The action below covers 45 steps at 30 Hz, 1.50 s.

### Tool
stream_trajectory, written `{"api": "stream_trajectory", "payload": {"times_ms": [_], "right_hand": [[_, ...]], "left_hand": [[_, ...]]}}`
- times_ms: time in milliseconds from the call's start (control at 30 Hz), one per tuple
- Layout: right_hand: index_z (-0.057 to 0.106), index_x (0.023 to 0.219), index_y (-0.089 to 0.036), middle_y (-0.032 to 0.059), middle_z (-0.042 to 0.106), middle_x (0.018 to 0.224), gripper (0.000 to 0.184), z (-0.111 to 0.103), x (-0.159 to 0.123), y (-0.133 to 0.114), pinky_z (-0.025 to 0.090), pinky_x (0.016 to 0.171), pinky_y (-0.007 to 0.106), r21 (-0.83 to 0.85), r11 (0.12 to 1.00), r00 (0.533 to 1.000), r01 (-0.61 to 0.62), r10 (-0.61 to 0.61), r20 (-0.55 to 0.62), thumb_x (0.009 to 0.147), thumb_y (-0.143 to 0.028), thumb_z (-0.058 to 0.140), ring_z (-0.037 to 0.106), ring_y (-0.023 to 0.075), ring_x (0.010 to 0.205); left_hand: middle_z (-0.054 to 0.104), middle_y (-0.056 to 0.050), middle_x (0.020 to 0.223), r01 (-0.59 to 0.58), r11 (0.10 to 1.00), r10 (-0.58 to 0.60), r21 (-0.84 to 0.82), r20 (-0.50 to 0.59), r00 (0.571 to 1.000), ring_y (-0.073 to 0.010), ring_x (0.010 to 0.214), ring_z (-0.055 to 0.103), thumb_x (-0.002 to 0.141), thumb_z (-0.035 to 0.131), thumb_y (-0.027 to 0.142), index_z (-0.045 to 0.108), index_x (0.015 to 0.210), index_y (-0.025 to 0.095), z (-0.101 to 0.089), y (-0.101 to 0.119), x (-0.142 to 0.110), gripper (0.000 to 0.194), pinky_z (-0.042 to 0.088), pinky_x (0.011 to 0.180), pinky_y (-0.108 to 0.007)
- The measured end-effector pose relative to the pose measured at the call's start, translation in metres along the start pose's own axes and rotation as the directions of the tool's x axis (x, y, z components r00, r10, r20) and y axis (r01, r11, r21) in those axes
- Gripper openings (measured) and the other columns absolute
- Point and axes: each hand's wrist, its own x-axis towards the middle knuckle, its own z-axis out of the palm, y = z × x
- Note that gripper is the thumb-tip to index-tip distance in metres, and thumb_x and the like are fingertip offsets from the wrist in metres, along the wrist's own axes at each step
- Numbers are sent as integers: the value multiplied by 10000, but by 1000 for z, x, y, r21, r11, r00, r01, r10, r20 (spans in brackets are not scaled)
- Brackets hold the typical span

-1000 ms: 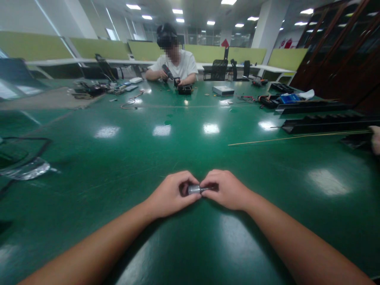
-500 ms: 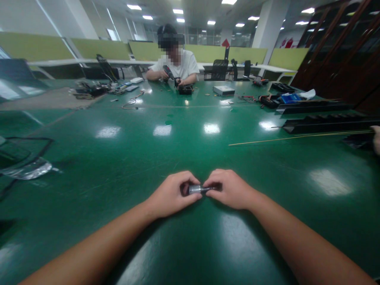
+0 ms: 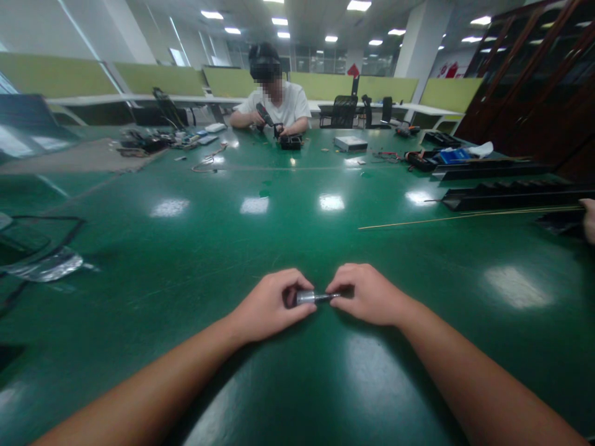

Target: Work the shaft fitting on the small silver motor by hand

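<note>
Low over the green table [image 3: 297,229], my left hand [image 3: 267,308] has its thumb and fingers closed around a small silver cylinder [image 3: 306,297]. A dark narrow stem [image 3: 322,298] extends from the cylinder toward the right. At the far end of that stem, my right hand [image 3: 374,298] pinches the tip between thumb and forefinger. The exact kind of the cylindrical part is too small to make out, and its left end is hidden inside my left hand.
Across the table a person [image 3: 274,102] works with a power drill [image 3: 264,114]. Black metal channels [image 3: 511,195] and a thin yellowish rod [image 3: 418,222] lie to the right, near another person's hand [image 3: 589,220]. A clear plastic piece [image 3: 46,265] is at left.
My right hand has slid slightly right along the stem, away from the silver cylinder, so more of the stem shows. My left hand stays almost in place.
</note>
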Motion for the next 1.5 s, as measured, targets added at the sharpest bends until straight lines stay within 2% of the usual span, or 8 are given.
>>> {"api": "stream_trajectory", "payload": {"times_ms": [733, 1033, 1333, 1500], "right_hand": [[772, 891, -202, 26, 709, 823, 151, -12, -3, 4, 454, 697, 260, -7, 996, 995, -94, 95, 38, 766, -169, 694, 622, 144, 747], [775, 852, -174, 24, 695, 795, 154, -28, -7, 15, 469, 654, 243, -6, 970, 967, -243, 243, 80, 720, -158, 697, 619, 134, 693], [770, 864, -184, 14, 683, 789, 135, -23, -5, 12, 457, 639, 243, 89, 972, 973, -217, 208, 102, 736, -186, 728, 611, 131, 690], [767, 889, -182, 16, 692, 801, 122, -5, 1, 3, 444, 644, 239, 142, 978, 988, -150, 143, 58, 778, -209, 726, 606, 126, 698]], "left_hand": [[620, -8, 782, 14, 1000, -14, 8, 10, 1000, -136, 653, 559, 822, 691, 327, 668, 940, 169, -2, -3, -2, 199, 420, 602, -234], [621, -9, 793, 17, 1000, -17, 15, 6, 1000, -140, 665, 559, 816, 699, 339, 664, 954, 163, -1, -3, -1, 227, 418, 611, -239], [613, -6, 786, 3, 1000, -3, 20, 8, 1000, -140, 664, 556, 827, 688, 334, 660, 954, 170, -1, -4, -2, 209, 417, 610, -242], [629, -16, 836, -42, 999, 42, 13, -8, 999, -149, 718, 573, 815, 706, 314, 657, 951, 173, 0, -6, -1, 202, 429, 647, -249]]}}
